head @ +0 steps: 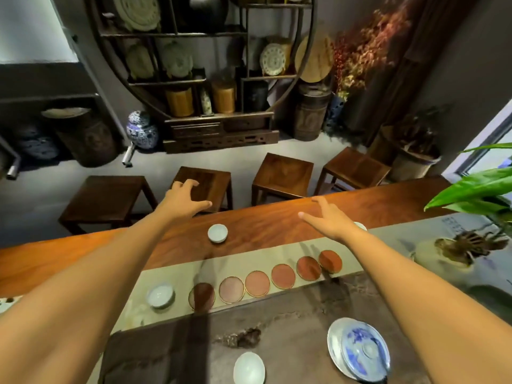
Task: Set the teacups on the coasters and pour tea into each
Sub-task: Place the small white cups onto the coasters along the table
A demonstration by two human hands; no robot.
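Note:
Several round reddish coasters (283, 276) lie in a row on a pale cloth runner (177, 270). A pale teacup (217, 233) stands on the wooden table beyond the row. Another teacup (161, 296) sits on the runner left of the coasters. A third cup (360, 225) peeks out behind my right hand. A pale cup (249, 368) stands near the bottom edge. A blue-and-white lidded gaiwan (359, 349) sits on the stone tray at lower right. My left hand (184, 202) hovers open above and left of the far teacup. My right hand (325, 220) is spread open above the table, holding nothing.
The long wooden table (266, 223) has several wooden stools (282, 174) along its far side. A dark stone tea tray (291, 322) fills the near part. A green plant (476, 189) and a small pot with dried stems (454, 250) stand at the right.

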